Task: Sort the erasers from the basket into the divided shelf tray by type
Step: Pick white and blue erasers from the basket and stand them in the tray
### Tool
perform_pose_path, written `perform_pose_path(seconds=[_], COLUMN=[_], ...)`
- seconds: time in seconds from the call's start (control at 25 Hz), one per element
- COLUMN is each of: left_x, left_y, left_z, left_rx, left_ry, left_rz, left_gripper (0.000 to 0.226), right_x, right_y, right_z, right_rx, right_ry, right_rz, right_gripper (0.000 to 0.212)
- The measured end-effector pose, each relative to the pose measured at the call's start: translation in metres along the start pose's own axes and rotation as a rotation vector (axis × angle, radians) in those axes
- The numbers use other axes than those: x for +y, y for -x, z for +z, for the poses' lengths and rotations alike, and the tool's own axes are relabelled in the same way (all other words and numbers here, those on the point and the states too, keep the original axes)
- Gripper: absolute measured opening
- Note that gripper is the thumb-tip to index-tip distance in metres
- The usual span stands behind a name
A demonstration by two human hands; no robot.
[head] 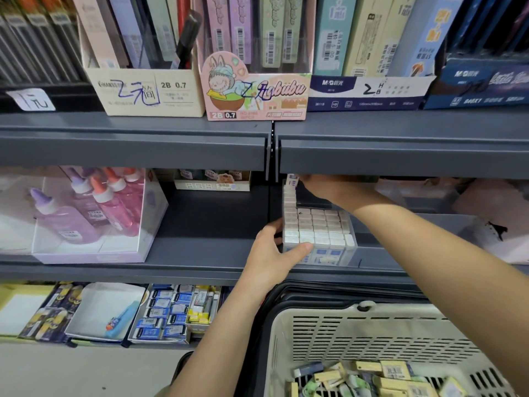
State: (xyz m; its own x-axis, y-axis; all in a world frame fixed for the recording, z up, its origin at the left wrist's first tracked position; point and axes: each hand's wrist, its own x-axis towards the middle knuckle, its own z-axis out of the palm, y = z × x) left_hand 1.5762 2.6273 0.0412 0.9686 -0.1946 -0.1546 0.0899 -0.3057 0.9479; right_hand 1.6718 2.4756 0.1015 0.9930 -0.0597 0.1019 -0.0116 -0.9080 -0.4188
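Left hand (272, 253) is gripping tray (352, 247) at front-left corner; right hand (317, 187) is pinching eraser (292, 179) at back-left corner, possibly toppling neighbours.

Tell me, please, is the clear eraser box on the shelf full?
Not quite: erasers pack the front of the box, but a gap shows at the back, by the right hand.

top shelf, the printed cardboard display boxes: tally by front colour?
Cream display box: 1
Pink display box: 1
White-and-navy display box: 1
Dark blue display box: 1
Total: 4
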Motion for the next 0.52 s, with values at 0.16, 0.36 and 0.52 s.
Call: perform_pose_path(seconds=[0.16,0.36,0.52], left_x=[-0.001,-0.002,-0.003], left_y=[0.0,0.001,0.0], left_z=[0.001,0.001,0.003], left_rx=[0.003,0.009,0.017], left_ry=[0.011,0.009,0.022], left_rz=[0.004,0.004,0.002], left_gripper=[0.073,0.074,0.074], right_x=[-0.005,-0.002,0.009], right_y=[-0.003,-0.003,-0.002], right_z=[0.001,0.017,0.03], right_rx=[-0.008,0.017,-0.018], right_ry=[-0.036,-0.075,-0.044], right_rz=[0.029,-0.023,-0.123], right_gripper=[0.031,0.022,0.022])
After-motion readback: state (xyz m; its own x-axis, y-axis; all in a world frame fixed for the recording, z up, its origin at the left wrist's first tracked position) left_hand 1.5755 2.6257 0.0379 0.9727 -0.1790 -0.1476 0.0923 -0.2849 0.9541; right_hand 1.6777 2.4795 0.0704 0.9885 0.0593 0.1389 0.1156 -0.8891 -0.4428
